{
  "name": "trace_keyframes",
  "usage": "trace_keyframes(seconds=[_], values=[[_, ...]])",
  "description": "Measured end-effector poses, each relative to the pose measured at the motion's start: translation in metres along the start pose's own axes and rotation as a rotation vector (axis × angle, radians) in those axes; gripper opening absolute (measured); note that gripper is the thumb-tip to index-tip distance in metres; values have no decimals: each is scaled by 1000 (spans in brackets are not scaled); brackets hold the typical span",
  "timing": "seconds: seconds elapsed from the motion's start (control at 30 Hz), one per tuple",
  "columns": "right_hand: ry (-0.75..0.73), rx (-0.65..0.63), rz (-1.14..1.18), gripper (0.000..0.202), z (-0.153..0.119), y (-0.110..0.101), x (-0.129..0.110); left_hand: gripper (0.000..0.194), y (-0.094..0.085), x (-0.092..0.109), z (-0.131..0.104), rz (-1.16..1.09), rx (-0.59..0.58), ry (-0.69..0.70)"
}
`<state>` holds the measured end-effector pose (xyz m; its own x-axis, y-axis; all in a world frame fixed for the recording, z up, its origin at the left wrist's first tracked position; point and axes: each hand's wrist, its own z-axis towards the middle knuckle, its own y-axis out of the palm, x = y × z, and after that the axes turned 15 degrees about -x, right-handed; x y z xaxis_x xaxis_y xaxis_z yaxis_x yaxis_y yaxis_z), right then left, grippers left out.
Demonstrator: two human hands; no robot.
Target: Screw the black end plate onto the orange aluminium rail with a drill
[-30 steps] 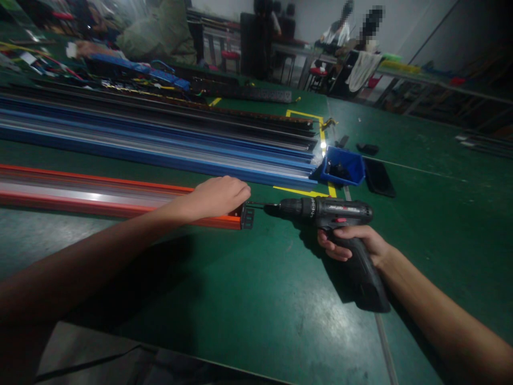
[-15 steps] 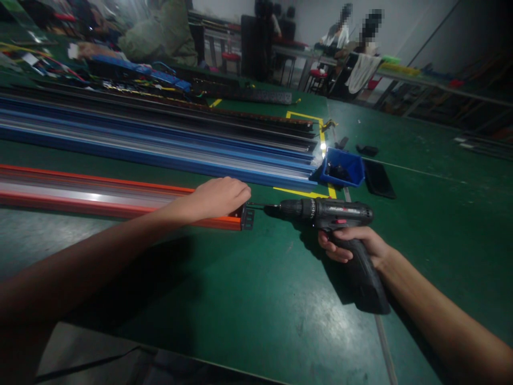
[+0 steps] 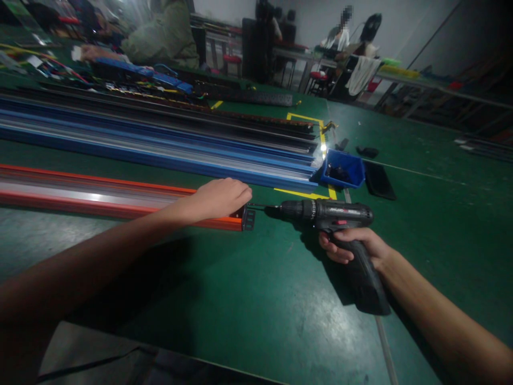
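Note:
A long orange rail (image 3: 100,198) with a silvery channel lies on the green table, a black end piece (image 3: 249,220) at its right end. My left hand (image 3: 224,198) lies over that end, fingers wrapped round the rail's far side; the fingertips are partly hidden. In my right hand (image 3: 347,246) is a black power drill (image 3: 340,214), its handle gripped and a finger near the trigger. The drill points left, and its long thin bit reaches the end piece beside my left hand. Whether the tip touches a screw is too small to tell.
Blue rails (image 3: 160,152) and black rails (image 3: 240,122) lie beyond the orange one. A blue bin (image 3: 344,168) with small dark parts stands at their right end, beside a dark flat object (image 3: 380,180). Wires and a person's sleeve (image 3: 160,37) are at the far left.
Both hands, the drill and the rail keep nearly the same places. In the background, the person's hand at the far left has shifted slightly.

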<state>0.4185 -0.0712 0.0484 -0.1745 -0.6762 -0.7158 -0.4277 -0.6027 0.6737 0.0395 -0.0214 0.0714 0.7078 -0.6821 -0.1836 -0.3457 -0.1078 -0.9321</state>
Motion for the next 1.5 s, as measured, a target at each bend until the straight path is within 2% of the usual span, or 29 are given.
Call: trace_keyframes(seconds=[0.17, 0.5, 1.07, 1.5], values=[[-1, 5, -5, 20, 0, 0, 0, 38, 0, 0, 0, -22, 20, 7], [-11, -19, -28, 22, 1, 1, 0, 38, -4, 1, -1, 5, -25, -1], [-22, -30, -7, 19, -1, -3, 2, 35, 2, -1, 0, -20, 22, 16], [-19, -41, 15, 17, 0, -1, 1, 37, -3, 1, -1, 17, -12, 3]])
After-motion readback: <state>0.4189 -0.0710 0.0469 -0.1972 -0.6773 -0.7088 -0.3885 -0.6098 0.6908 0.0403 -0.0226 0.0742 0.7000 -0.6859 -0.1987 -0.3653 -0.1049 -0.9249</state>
